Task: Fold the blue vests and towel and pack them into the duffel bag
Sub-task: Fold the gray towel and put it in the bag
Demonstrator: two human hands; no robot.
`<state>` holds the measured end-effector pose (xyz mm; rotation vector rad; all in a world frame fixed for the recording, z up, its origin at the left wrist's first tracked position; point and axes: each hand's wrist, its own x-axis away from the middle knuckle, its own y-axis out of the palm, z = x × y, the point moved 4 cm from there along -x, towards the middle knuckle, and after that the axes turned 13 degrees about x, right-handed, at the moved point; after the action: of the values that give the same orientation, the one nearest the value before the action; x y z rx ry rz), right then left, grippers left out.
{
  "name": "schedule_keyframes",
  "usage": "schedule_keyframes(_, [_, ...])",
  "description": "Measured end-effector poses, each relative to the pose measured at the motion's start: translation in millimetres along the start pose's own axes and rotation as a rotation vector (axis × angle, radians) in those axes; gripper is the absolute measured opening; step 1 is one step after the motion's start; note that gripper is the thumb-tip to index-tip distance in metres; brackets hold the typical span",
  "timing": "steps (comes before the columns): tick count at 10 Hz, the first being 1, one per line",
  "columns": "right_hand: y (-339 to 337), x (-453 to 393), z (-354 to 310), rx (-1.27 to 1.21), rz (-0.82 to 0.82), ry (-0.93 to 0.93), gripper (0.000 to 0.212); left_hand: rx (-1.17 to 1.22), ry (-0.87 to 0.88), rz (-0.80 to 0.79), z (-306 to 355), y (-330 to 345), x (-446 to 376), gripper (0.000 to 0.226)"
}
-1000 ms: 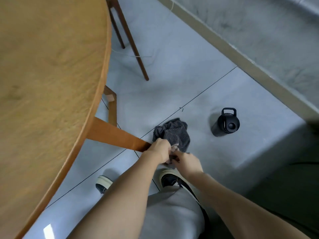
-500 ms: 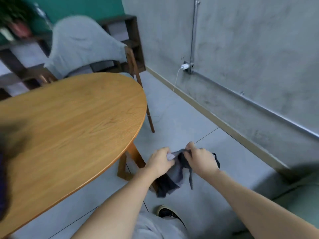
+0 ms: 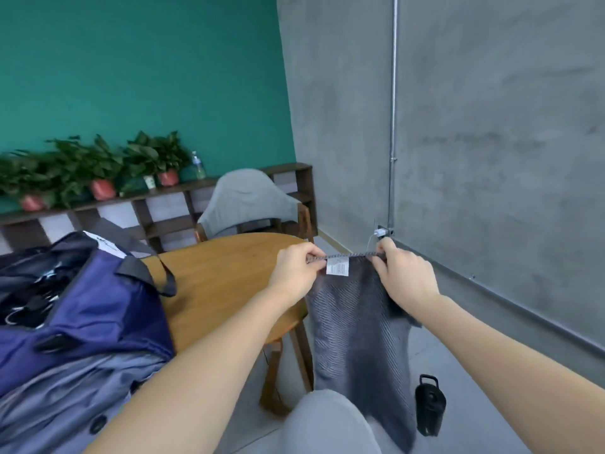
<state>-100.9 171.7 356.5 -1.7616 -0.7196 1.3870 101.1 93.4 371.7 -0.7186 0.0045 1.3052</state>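
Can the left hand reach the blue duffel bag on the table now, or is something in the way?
Probably yes, but not freely: the left hand pinches the top edge of the grey towel together with the right hand. The duffel bag lies close by, with nothing between.

A round wooden table (image 3: pixel 226 276) bears a blue duffel bag (image 3: pixel 98 309) on its left part, unzipped at the top, with one dark strap lying over the bare wood. A grey-blue buttoned garment (image 3: pixel 75 398) lies against the near side of the bag, though whether it rests on the tabletop cannot be told. The grey floor (image 3: pixel 465 417) to the right of the table carries a black bottle (image 3: pixel 429 409) with a loop handle, standing upright apart from the table leg (image 3: pixel 273 371).
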Motion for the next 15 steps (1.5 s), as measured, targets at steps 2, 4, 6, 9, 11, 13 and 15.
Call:
schedule_keyframes(2, [-98.2,-28.5,-49.0,0.021,0.238,-0.108,0.020,0.018,0.128,0.133,72.8,-95.1,-0.3,0.010])
schedule_keyframes(4, [-179.6,-46.5,-78.6,0.072,0.383,-0.116,0.014,-0.033,0.256,0.259,143.6,-177.4,12.3,0.008])
schedule_keyframes(6, [-224.6,-56.9,-96.3,0.106,0.291,-0.021,0.022,-0.134,0.352,0.344,195.3,-235.1,32.5,0.009])
schedule_keyframes(9, [-198.8,-59.1,-102.4,-0.353,-0.177,0.057,0.024,-0.299,0.220,0.420,183.2,-272.7,55.0,0.008])
schedule_keyframes(11, [-184.1,-61.6,-116.8,-0.502,-0.180,0.065,0.016,-0.402,0.054,0.461,158.2,-282.1,56.7,0.012])
schedule_keyframes(13, [-126.7,-102.9,-133.0,-0.317,-0.096,-0.050,0.002,-0.330,-0.126,0.459,99.9,-282.9,34.2,0.022])
schedule_keyframes(15, [-74.8,-127.1,-153.2,-0.245,-0.057,-0.105,0.015,-0.245,-0.153,0.579,23.5,-259.4,-11.4,0.017])
